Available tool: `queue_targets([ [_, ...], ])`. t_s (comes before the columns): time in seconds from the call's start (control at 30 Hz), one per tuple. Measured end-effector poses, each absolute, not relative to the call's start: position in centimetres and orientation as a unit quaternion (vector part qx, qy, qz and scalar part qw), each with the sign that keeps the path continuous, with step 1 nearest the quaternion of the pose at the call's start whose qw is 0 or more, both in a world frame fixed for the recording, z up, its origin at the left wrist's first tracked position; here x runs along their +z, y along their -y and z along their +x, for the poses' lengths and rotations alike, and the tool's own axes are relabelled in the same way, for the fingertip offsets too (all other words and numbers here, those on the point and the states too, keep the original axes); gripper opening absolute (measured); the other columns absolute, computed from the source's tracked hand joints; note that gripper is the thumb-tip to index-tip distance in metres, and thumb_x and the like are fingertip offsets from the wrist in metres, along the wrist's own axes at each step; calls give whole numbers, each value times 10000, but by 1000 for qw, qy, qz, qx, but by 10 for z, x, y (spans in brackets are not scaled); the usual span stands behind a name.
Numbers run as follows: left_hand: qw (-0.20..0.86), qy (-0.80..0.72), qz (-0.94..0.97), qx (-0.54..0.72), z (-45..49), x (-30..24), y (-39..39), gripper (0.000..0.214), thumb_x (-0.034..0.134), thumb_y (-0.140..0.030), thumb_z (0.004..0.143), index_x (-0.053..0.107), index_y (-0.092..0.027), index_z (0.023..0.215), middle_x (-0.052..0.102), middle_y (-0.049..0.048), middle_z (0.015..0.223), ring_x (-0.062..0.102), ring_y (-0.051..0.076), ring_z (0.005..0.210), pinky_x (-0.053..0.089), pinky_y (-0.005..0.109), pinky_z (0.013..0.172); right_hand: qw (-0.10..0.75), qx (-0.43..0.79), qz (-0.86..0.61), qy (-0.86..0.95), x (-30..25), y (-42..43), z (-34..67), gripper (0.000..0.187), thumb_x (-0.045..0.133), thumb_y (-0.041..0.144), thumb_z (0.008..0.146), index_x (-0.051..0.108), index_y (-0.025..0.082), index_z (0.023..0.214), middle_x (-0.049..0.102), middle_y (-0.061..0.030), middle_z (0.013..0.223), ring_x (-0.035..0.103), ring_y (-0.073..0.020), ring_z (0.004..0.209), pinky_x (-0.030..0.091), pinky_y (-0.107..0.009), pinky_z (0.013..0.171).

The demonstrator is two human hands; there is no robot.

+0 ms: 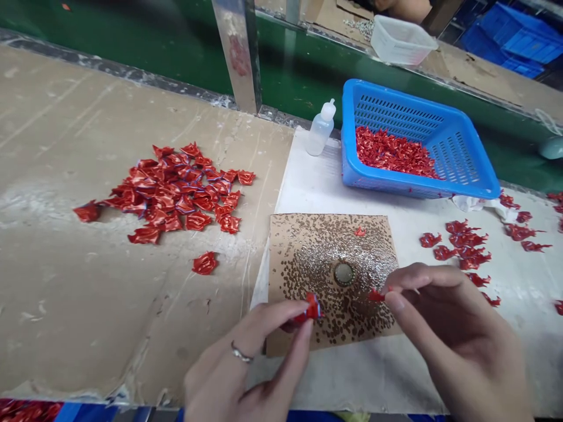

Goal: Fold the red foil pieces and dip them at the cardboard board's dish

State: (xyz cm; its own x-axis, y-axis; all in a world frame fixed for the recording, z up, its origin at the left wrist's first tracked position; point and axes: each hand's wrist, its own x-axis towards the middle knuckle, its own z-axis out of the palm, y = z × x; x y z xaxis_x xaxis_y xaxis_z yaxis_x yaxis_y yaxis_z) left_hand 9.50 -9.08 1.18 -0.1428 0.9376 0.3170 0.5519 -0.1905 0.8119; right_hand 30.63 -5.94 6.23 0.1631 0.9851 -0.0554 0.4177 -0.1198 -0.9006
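Scuffed brown table top (88,305) fills the left of the frame, and a white sheet (308,181) covers much of the right. Low in the middle, the left hand (246,357) pinches a shiny red folded piece with a blue edge (313,308) between finger and thumb. Right of it, the right hand (466,328) pinches a small shiny red bit (376,295) by its end, over a brown cardboard square with dark, wet-looking spots (279,246). Both look very light, soft and a bit slippery, like ribbon. They would likely squash or bend fast, so it seems best to hold them gently by an edge. More red folded pieces (165,187) lie heaped at the left, and a blue plastic basket with slots (466,190), upper right, holds many small red ones.
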Motion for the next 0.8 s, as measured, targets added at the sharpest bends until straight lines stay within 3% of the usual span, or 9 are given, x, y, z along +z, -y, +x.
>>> queue_targets([
  [0.17,269,-586,597,478,113,15,89,189,733,-184,933,688,-314,1062,796,-141,882,783,36,705,610,45,752,366,498,-616,488,61,66,289,22,765,465,923,750,476,911,782,-102,999,760,-344,1022,656,-461,835],
  [0.33,266,-591,596,473,113,12,92,180,711,-191,947,669,-325,1059,782,-149,868,779,35,691,604,39,758,371,535,-606,457,55,66,281,74,782,449,936,729,399,923,790,-68,998,778,-321,958,685,-452,790],
  [0.57,264,-589,601,472,116,13,90,186,715,-166,946,669,-310,1056,780,-160,861,764,0,682,572,-6,792,363,543,-591,474,51,67,279,6,720,469,962,721,466,967,784,-81,973,782,-270,930,679,-373,777],
  [0.8,250,-597,597,475,119,15,95,198,723,-140,944,675,-305,1041,793,-112,863,771,59,695,651,102,692,392,536,-602,444,44,74,274,40,730,468,951,745,502,938,798,-59,1118,778,-299,1078,683,-385,868],
])
